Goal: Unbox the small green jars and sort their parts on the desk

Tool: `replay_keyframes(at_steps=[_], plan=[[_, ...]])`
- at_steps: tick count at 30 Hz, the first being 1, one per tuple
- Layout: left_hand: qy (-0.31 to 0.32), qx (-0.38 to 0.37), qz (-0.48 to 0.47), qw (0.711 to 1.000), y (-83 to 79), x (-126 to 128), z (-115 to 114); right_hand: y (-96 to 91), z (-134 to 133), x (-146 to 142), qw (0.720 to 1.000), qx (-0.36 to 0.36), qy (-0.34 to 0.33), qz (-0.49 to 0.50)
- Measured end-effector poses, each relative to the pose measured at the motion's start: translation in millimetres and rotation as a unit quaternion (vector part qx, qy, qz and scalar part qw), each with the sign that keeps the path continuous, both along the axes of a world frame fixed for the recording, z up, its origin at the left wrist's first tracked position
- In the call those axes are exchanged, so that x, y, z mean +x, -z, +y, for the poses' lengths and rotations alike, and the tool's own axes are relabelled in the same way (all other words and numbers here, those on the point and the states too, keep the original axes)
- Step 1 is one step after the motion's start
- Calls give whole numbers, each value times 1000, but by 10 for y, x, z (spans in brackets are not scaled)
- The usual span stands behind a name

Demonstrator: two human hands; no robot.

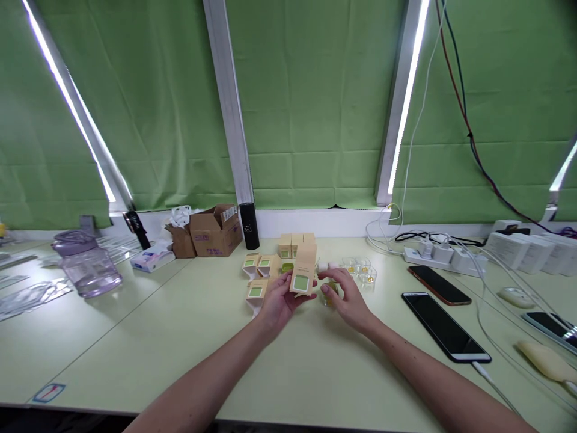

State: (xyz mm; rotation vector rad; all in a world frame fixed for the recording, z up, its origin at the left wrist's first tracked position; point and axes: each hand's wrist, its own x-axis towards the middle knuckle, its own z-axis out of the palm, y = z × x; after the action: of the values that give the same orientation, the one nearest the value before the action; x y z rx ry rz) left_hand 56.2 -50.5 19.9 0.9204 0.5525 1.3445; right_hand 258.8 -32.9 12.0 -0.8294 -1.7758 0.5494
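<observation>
My left hand [280, 300] is closed around a small tan cardboard box [305, 264], tilted up, with a green square on its front and a long flap standing up. Beside it, my right hand [349, 299] has its thumb and fingers around a small glass jar [328, 296] with something yellow-green in it. The hand partly hides this jar. More tan boxes stand close by on the left, among them a front one [256, 291] and a back group [296, 240]. Behind my right hand sit several clear glass jars [362, 266] with a little yellow inside.
A brown carton [216, 231], a black cylinder [249, 226], a tissue pack [152, 257] and a purple-tinted water jug [88, 264] stand on the left. On the right lie a black phone [444, 325] on a cable, a second phone [438, 285] and a power strip [444, 260].
</observation>
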Motion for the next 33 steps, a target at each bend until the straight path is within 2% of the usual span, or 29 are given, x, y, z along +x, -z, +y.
replay_keyframes(at_steps=[6, 11, 14, 18, 22, 27, 33], plan=[[11, 12, 32, 999, 53, 33, -18, 27, -2, -37, 1000, -23, -3, 17], [-30, 29, 90, 995, 63, 37, -15, 14, -21, -49, 994, -82, -16, 72], [-60, 63, 133, 987, 15, 29, -41, -1, -1, -41, 987, -111, -49, 104], [-63, 130, 155, 977, -44, 25, -92, 33, 93, -11, 976, -135, -66, 156], [-67, 182, 210, 958, -12, 56, -111, 86, 165, 0, 965, -167, -70, 191], [-81, 215, 264, 937, 57, 84, -104, 126, 195, -21, 967, -166, -58, 184], [-83, 207, 279, 934, 68, 87, -104, 152, 216, -35, 969, -163, -56, 174]])
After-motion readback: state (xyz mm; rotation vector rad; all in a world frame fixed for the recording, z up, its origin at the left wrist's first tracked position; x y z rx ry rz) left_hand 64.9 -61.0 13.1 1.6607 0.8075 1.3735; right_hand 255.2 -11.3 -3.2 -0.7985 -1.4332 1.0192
